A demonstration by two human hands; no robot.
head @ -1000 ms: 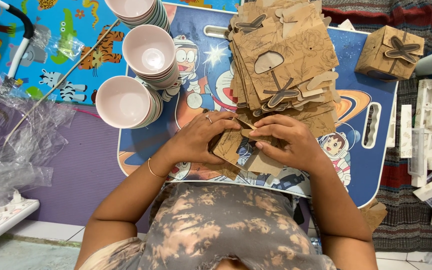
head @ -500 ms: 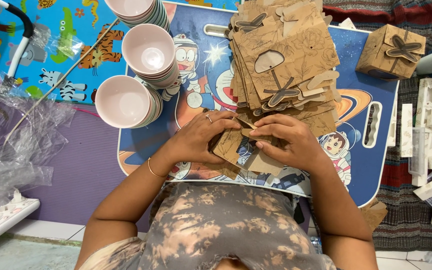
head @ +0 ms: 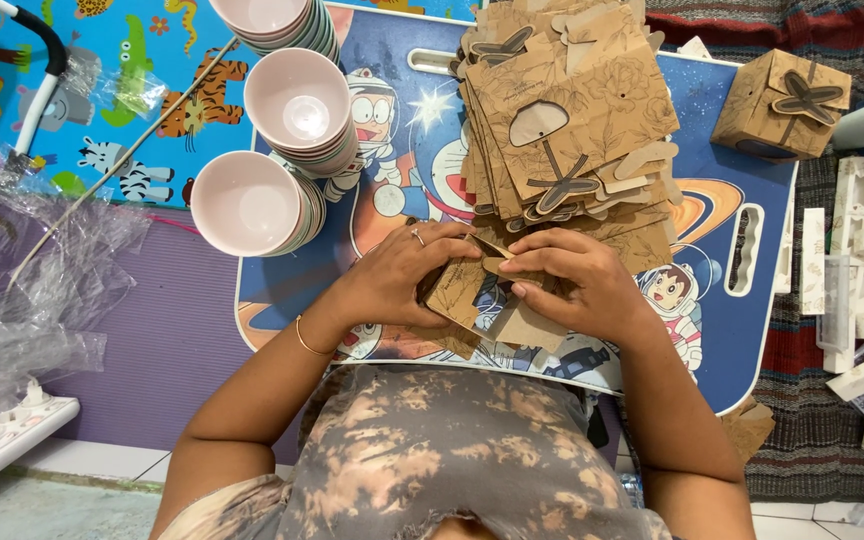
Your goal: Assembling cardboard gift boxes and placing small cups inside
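Nothing is seen to have moved since the earlier frame. A flat brown cardboard piece (head: 472, 295) is clamped between the left hand (head: 397, 275) and right hand (head: 577, 285), fingers curled together, just below the stack of flat box blanks (head: 572, 110) on the surface (head: 752, 330).

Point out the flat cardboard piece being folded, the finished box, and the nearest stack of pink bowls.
Cardboard piece (head: 462, 295), head view, on its left flap between the hands.
Finished box (head: 767, 105), head view, on its top face.
Stack of pink bowls (head: 242, 200), head view, inside the top bowl.
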